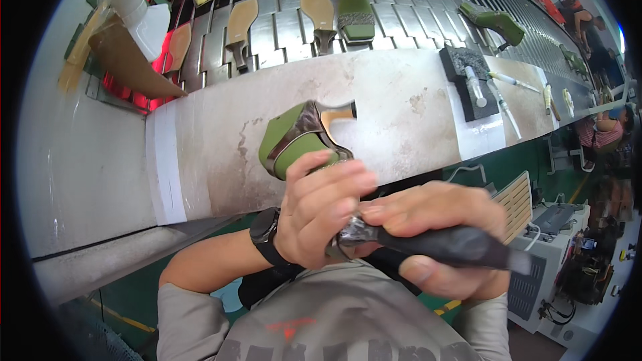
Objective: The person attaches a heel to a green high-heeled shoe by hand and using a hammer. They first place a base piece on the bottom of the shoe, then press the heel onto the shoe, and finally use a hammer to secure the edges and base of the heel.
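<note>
The right grip (455,227) is closed around a dark elongated item (441,244), with the fingers above and the thumb below. The left grip (321,207) is held with fingers together and slightly bent; whether it is closed on anything cannot be told. Between the two grips a textured metallic-dark piece (358,230) is seen, by which both appear to be touched. Its join to the elongated item is not clearly shown, and the outer end of that item is blurred.

The largest element is the pale tabletop (394,120), by which brown stains are borne. Along its far side a slatted metal conveyor (281,30) is noted, on which tan soles with dark heels (242,23) and a green shoe form (355,10) are carried.

The green shoe (287,134) is located at the middle of the tabletop, tilted, its toe turned left and its heel right; its lower part is overlapped by the left fingers. It is crossed by a dark glossy strap.

At the right of the tabletop a black block (471,87) is found, with a clear syringe (475,87) rested on it. On the left wrist a black watch (265,226) is worn.
</note>
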